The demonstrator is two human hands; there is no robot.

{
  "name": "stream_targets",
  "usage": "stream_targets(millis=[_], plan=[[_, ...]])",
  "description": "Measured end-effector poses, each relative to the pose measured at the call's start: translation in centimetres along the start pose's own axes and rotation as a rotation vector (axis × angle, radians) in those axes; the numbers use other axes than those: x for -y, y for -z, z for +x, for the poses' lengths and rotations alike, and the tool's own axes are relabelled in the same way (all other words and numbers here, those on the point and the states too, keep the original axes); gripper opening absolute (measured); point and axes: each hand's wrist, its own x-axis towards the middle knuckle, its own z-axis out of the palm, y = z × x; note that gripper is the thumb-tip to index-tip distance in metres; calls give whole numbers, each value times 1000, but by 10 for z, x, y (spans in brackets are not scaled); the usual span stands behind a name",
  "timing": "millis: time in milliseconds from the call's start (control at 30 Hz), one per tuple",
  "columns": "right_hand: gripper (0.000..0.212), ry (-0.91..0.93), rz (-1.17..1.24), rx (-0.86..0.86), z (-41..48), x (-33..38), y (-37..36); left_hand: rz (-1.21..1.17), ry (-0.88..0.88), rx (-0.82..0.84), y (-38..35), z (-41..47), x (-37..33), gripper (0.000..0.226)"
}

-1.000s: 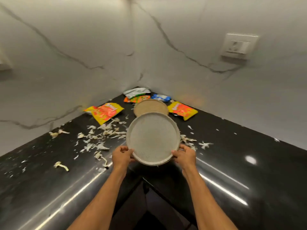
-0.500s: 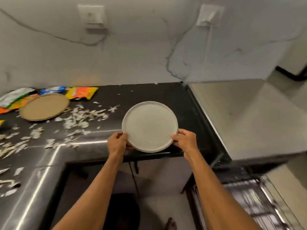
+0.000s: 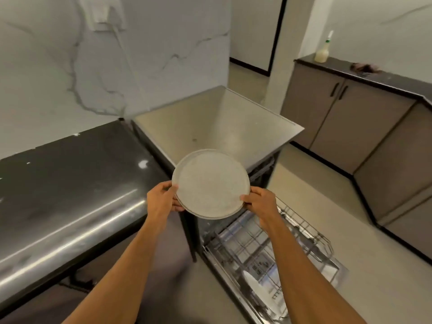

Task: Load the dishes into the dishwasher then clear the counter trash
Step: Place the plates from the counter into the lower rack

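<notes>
Marble wall fills the back, far beyond the fingers. Black counter runs left of the left-hand fingers, with a few white scraps on it. Brown cabinets stand well apart, right of the right-hand fingers. Dishwasher: its steel top lies just beyond the fingers, the near edge partly hidden by the plate. Wire rack is pulled out, below the right-hand fingers and toward the viewer. There is something white and round low in the rack, maybe a dish, too blurred to be sure.

Plate: round, pale grey, speckled, raised rim. It is held in the air between both hands over the dishwasher's front edge, tilted a little toward the viewer, touching neither counter nor rack.

Left hand grips the plate's left rim, thumb curled over the top and fingers tucked beneath, tips showing under the edge. Right hand grips the right rim, thumb pressed on top and the other fingers wrapped under, mostly hidden by the plate.

Bottle sits on the far cabinet top, well beyond the right-hand fingers. Socket with a plugged cord is high on the wall, above and left of the left-hand fingers.
</notes>
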Motion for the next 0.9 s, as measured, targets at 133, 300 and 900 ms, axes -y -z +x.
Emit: stream_targets(millis=[133, 300, 900], plan=[[34, -16, 18, -92, 26, 2, 69, 61, 38, 99, -75, 4, -5, 13], [33, -39, 42, -180, 47, -2, 151, 149, 81, 224, -162, 6, -1, 17], [35, -349, 219, -581, 60, -102, 268, 550, 190, 685, -344, 38, 79, 15]])
